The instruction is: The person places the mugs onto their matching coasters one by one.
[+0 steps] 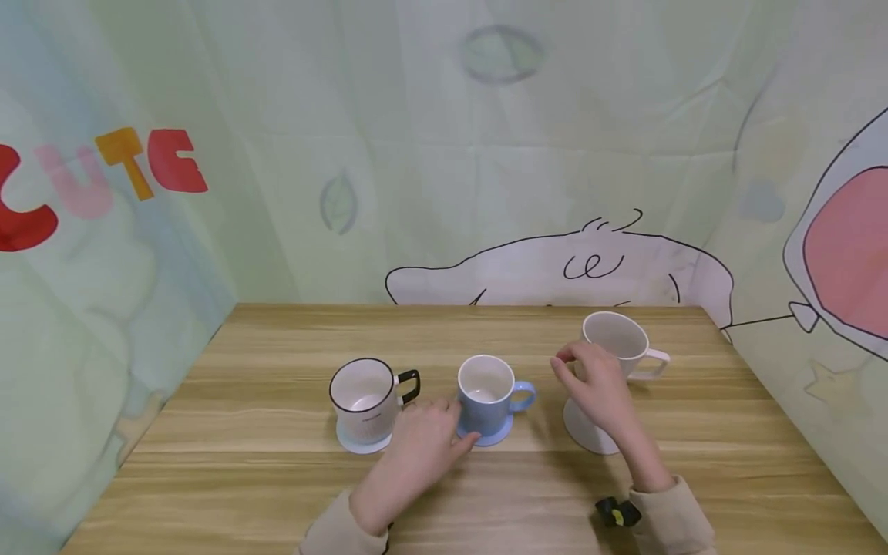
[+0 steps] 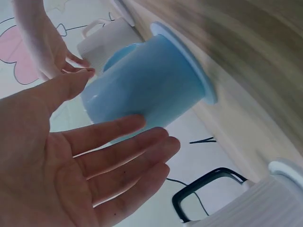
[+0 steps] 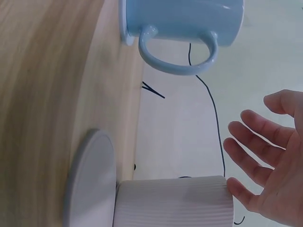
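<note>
My left hand reaches beside the light-blue mug, its fingers loosely spread. In the left wrist view, its fingertips overlap the mug's side. That mug stands upright on a round blue coaster, handle to the right. My right hand is raised in front of the large white mug, fingers slightly bent and gripping nothing. The little finger lies right at that mug's rim in the right wrist view. A round white coaster lies on the near side of the white mug, whose lower part the hand hides.
To the left, a white mug with a black rim and black handle stands on a pale coaster. A wood-grain table carries everything. Printed cloth hangs behind and at both sides. A black device sits at the right sleeve.
</note>
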A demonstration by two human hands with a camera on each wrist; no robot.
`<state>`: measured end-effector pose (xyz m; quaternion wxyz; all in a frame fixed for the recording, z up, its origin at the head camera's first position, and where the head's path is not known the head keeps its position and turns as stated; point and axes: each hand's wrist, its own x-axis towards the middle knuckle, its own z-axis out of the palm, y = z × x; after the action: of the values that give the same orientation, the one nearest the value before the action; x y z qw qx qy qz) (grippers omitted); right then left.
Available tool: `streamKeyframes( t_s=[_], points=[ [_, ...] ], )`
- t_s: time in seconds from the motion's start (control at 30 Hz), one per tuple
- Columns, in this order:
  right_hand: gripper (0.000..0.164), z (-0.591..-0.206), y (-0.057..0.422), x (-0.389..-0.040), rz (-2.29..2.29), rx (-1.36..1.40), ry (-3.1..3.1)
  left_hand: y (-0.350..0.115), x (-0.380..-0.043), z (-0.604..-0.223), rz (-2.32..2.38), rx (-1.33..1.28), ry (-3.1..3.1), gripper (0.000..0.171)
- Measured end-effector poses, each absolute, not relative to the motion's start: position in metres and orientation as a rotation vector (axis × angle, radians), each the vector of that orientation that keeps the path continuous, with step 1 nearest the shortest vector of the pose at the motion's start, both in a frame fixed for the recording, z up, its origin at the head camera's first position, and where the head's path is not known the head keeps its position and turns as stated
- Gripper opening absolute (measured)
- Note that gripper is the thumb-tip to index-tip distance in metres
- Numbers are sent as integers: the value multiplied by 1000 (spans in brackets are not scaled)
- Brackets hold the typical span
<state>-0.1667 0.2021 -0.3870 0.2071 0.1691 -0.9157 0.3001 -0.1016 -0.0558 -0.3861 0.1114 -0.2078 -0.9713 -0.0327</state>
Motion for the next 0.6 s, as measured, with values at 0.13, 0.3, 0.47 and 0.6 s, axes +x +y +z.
streamKeyframes(
  t_s=[0.13,0.3,0.47,0.6],
  points=[
    [12,-386,205,-167,867,461,-2534,-54,-97,-382,-106,-645,-2808,42],
    [12,-384,207,-166,919,460,-2504,-52,-95,-379,-148,-683,-2780,39],
    [12,-382,209,-165,943,449,-2494,-49,-93,-376,-176,-703,-2757,37],
    [11,-380,210,-164,948,439,-2483,-46,-93,-374,-191,-706,-2724,36]
  ],
)
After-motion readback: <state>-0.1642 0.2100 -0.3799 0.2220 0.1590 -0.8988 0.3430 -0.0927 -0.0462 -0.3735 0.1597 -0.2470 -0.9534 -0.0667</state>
